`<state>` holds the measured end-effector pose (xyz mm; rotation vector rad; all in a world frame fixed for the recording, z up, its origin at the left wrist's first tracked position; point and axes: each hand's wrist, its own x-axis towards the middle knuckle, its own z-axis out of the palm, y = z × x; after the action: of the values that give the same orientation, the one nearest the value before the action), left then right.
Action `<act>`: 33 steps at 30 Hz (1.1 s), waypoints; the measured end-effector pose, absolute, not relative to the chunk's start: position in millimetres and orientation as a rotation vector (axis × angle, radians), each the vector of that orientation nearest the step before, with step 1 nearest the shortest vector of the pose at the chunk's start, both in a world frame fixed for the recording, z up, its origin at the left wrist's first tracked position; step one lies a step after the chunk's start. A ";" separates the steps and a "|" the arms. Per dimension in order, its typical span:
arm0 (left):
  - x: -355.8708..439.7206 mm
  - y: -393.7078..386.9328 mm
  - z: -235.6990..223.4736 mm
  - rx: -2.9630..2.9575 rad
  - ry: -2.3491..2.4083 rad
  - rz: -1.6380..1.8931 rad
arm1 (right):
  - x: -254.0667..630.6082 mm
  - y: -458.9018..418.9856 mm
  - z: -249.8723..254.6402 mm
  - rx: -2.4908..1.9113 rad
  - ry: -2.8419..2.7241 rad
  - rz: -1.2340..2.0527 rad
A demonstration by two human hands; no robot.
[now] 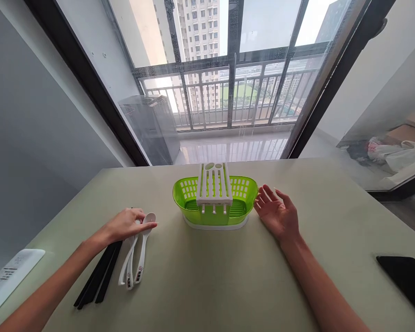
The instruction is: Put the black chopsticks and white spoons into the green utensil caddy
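Note:
My left hand (129, 224) is low over several white spoons (141, 260) lying on the table at the left. Its thumb stretches across the neck of the rightmost spoon, apart from the fingers, which are partly hidden. The spoons' handles point towards me, with dark printing near their ends. Beside them lie several black chopsticks (102, 276), their far ends under my left hand. In the middle stands a green basket (185, 214) with a white slotted rack (214, 199) across its top. My right hand (278, 213), palm up with spread fingers, is at the basket's right end, fingertips against or just beside it.
A white flat object (14, 279) with printed marks lies at the table's left edge. A black flat object (406, 281) is at the right edge. Beyond the pale green table (221, 286) are a glass door and a balcony with a railing (207, 101).

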<state>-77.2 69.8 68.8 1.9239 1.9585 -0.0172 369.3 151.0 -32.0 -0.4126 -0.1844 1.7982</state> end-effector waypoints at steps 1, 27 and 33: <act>-77.3 69.8 67.3 1.951 1.952 -0.027 | 369.3 151.1 -31.8 -0.415 -0.190 1.797; -71.2 58.8 78.3 2.095 2.079 -0.303 | 368.4 152.7 -36.2 -0.421 -0.238 1.804; -63.2 60.3 95.6 2.053 2.205 -0.297 | 367.1 152.3 -34.5 -0.427 -0.219 1.800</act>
<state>-63.2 60.3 95.6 2.0534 2.2050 -0.2968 367.1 152.3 -34.5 -0.4272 -0.2195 1.7996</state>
